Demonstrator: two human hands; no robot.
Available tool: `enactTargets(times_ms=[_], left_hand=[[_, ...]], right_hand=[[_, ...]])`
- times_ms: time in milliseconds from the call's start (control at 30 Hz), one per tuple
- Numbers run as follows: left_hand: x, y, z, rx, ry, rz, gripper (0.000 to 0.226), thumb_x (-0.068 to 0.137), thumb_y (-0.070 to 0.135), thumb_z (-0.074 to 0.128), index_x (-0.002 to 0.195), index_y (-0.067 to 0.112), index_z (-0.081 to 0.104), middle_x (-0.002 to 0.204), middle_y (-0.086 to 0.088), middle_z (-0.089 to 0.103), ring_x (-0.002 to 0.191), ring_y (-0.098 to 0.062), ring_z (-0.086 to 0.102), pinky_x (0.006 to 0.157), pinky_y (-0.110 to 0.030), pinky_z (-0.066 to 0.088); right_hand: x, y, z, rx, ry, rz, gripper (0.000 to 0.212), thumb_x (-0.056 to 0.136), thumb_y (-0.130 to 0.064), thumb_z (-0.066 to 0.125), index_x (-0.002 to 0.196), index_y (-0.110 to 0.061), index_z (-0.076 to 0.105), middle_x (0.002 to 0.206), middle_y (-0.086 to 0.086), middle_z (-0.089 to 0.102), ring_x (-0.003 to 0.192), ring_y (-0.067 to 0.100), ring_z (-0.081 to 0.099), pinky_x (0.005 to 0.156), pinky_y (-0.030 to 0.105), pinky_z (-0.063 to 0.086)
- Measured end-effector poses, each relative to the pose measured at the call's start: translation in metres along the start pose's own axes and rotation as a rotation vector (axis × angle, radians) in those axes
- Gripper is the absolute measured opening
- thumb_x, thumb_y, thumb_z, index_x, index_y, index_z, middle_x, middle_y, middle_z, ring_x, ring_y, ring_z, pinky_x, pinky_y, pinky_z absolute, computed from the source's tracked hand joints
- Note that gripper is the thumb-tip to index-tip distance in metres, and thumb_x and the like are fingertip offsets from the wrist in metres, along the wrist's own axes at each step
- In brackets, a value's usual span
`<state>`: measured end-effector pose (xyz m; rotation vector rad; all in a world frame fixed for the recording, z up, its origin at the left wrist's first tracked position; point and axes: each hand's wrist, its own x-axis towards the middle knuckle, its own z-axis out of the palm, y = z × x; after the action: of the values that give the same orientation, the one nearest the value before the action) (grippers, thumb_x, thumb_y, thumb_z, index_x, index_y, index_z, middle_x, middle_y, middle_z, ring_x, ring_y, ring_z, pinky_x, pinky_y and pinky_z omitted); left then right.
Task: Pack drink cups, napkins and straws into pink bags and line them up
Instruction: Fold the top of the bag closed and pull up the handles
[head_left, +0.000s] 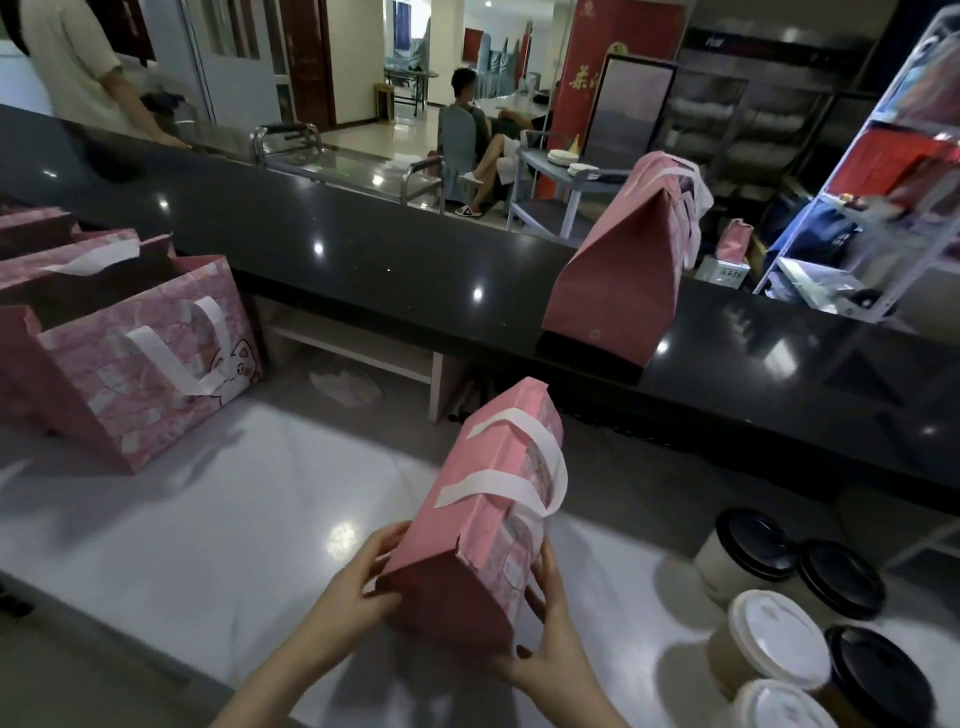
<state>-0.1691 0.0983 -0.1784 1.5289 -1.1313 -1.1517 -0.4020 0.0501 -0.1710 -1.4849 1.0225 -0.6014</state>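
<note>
With your left hand (375, 569) and right hand (546, 642) clamped on the closed pink bag (483, 525) at lower centre, spread its sides squarely before loading cups (769, 647) from lower right.

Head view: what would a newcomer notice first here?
A pink bag gripped between the left hand and right hand, low in the centre, draws the eye first. A second pink bag stands on the dark counter at upper right. At left sit open pink bags; lidded cups cluster at lower right.
</note>
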Motion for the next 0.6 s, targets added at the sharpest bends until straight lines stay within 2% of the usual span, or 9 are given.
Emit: enactTargets(times_ms=[67, 167, 267, 367, 433, 533, 600], left_hand=[[-0.005, -0.003, 0.008, 0.014, 0.002, 0.020, 0.077, 0.056, 0.018, 0.067, 0.129, 0.034, 0.047, 0.121, 0.010, 0.063, 0.110, -0.010, 0.061, 0.083, -0.026, 0.054], [-0.014, -0.005, 0.017, 0.059, 0.092, 0.098, 0.079, 0.058, 0.008, 0.067, 0.130, 0.034, 0.047, 0.114, 0.011, 0.067, 0.101, -0.004, 0.064, 0.081, -0.021, 0.053], [-0.029, -0.002, 0.021, 0.091, 0.215, 0.117, 0.081, 0.059, -0.001, 0.070, 0.130, 0.034, 0.049, 0.106, 0.009, 0.071, 0.095, -0.003, 0.066, 0.080, -0.024, 0.054], [-0.046, 0.006, 0.022, 0.126, 0.341, 0.150, 0.081, 0.060, 0.004, 0.073, 0.119, 0.056, 0.050, 0.099, 0.021, 0.071, 0.086, 0.006, 0.066, 0.073, -0.019, 0.054], [-0.053, 0.011, 0.019, 0.150, 0.412, 0.198, 0.086, 0.067, -0.001, 0.078, 0.114, 0.065, 0.048, 0.098, 0.023, 0.070, 0.081, 0.008, 0.065, 0.071, -0.014, 0.053], [-0.065, 0.029, 0.010, 0.166, 0.484, 0.240, 0.086, 0.070, 0.003, 0.081, 0.114, 0.068, 0.045, 0.100, 0.026, 0.069, 0.085, 0.003, 0.068, 0.072, -0.015, 0.053], [-0.067, 0.047, 0.003, 0.163, 0.512, 0.274, 0.079, 0.071, 0.011, 0.081, 0.115, 0.066, 0.046, 0.100, 0.024, 0.069, 0.086, 0.003, 0.067, 0.072, -0.017, 0.054]], right_hand=[[0.001, -0.005, 0.009, 0.118, 0.108, 0.009, 0.100, 0.071, 0.019, 0.070, 0.146, -0.027, 0.024, 0.144, -0.015, 0.037, 0.120, -0.002, 0.047, 0.068, 0.015, 0.053], [-0.002, -0.009, 0.013, 0.128, 0.172, -0.051, 0.100, 0.070, 0.020, 0.070, 0.147, -0.026, 0.024, 0.142, -0.010, 0.042, 0.126, 0.011, 0.048, 0.075, 0.015, 0.053], [-0.010, -0.013, 0.012, 0.098, 0.163, -0.116, 0.096, 0.074, 0.012, 0.071, 0.143, -0.036, 0.024, 0.140, -0.015, 0.044, 0.122, 0.004, 0.050, 0.080, 0.023, 0.056], [-0.020, -0.019, 0.014, 0.090, 0.149, -0.168, 0.096, 0.073, 0.005, 0.070, 0.140, -0.045, 0.024, 0.137, -0.019, 0.049, 0.117, -0.003, 0.054, 0.072, 0.019, 0.054], [-0.025, -0.027, 0.016, 0.107, 0.150, -0.207, 0.094, 0.066, -0.006, 0.068, 0.139, -0.048, 0.025, 0.135, -0.022, 0.051, 0.116, -0.007, 0.054, 0.070, 0.018, 0.053], [-0.027, -0.043, 0.019, 0.124, 0.174, -0.295, 0.085, 0.066, -0.011, 0.070, 0.136, -0.044, 0.035, 0.124, -0.028, 0.059, 0.116, -0.007, 0.055, 0.070, 0.019, 0.054], [-0.026, -0.059, 0.020, 0.120, 0.203, -0.369, 0.070, 0.071, -0.010, 0.072, 0.128, -0.039, 0.044, 0.120, -0.029, 0.060, 0.116, -0.004, 0.056, 0.071, 0.020, 0.054]])
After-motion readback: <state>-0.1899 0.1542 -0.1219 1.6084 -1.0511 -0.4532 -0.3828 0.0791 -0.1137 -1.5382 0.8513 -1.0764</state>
